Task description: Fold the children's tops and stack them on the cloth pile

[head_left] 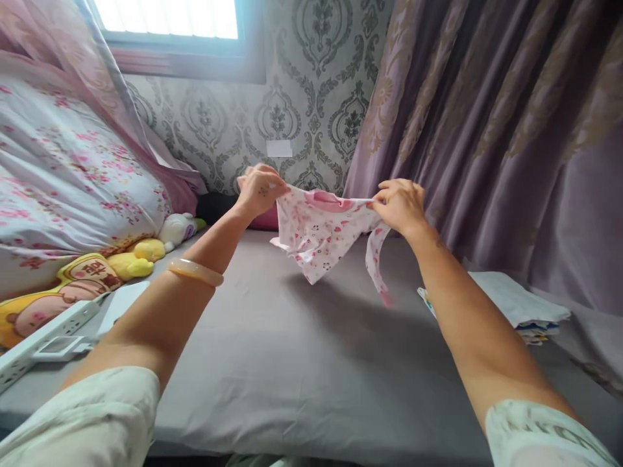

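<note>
A small white shirt (318,237) with a pink and red print and a pink neckband hangs in the air between my hands, above the grey bed sheet (253,363). My left hand (263,189) pinches it at one shoulder, to the left of the neckband. At the opposite shoulder, my right hand (400,204) grips it with thumb and fingers closed. One long sleeve with a pink cuff dangles below my right hand. The shirt's lower part is bunched and swings above the sheet, casting a shadow there.
A pile of folded cloths (518,301) lies by my right forearm. Left are a white power strip (48,344), a yellow printed cushion (63,295), a yellow plush toy (139,258) and a white plush toy (178,230). Purple curtains (487,143) hang on the right.
</note>
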`<action>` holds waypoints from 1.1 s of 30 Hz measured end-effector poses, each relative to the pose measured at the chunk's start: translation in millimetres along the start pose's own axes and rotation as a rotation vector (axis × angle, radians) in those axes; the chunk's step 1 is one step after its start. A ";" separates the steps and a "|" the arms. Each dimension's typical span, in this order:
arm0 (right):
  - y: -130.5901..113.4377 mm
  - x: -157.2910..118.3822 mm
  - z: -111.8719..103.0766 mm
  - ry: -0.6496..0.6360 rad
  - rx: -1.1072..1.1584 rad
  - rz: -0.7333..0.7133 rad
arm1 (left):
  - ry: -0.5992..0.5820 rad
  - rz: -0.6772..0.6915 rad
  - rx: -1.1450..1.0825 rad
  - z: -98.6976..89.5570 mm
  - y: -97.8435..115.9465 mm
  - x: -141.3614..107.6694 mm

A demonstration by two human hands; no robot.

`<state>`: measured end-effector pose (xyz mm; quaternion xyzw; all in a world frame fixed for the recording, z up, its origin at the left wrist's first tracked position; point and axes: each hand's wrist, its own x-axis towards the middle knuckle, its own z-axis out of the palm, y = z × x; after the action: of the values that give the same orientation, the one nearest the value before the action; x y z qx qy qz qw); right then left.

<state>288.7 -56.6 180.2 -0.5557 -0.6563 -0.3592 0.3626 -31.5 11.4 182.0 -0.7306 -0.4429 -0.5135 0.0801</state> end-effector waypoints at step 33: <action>14.7 -20.7 -57.4 -0.635 1.049 0.666 | -0.141 -0.025 -0.252 -67.7 17.4 -47.3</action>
<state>310.1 -114.7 190.6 -0.5568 -0.6122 0.3154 0.4645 -68.6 -64.4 180.1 -0.7636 -0.3884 -0.5134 -0.0498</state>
